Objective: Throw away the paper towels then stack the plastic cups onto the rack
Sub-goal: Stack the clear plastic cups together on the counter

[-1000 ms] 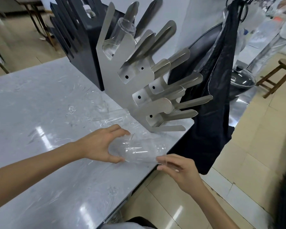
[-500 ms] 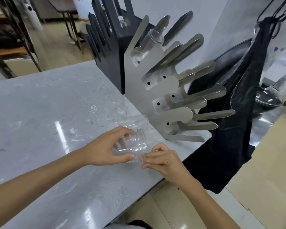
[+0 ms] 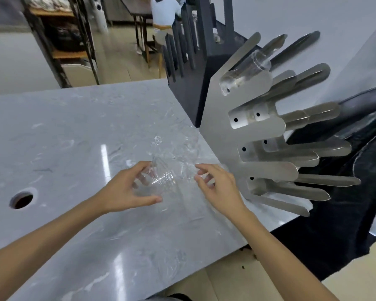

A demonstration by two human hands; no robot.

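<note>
My left hand [image 3: 126, 187] grips a clear plastic cup [image 3: 161, 182] just above the grey marble table [image 3: 74, 131]. My right hand [image 3: 219, 187] is close on the cup's right, its curled fingertips on the edge of more clear plastic [image 3: 188, 170], whose outline is hard to make out. More clear cups [image 3: 182, 142] lie on the table behind the hands. The steel rack [image 3: 221, 131] with slanted prongs stands just right of my hands. One clear cup [image 3: 245, 71] sits on its top prong. No paper towels are in sight.
A black rack [image 3: 204, 53] stands behind the steel one. A round hole [image 3: 22, 199] is cut into the table at the left. A black cloth [image 3: 345, 213] hangs past the table's right edge. A person [image 3: 163, 11] sits at a far table beside shelving [image 3: 61, 40].
My hands and the cup have moved away from the table's front edge toward the rack. The right hand has pulled a little away from the left. The view has tilted up and left.
</note>
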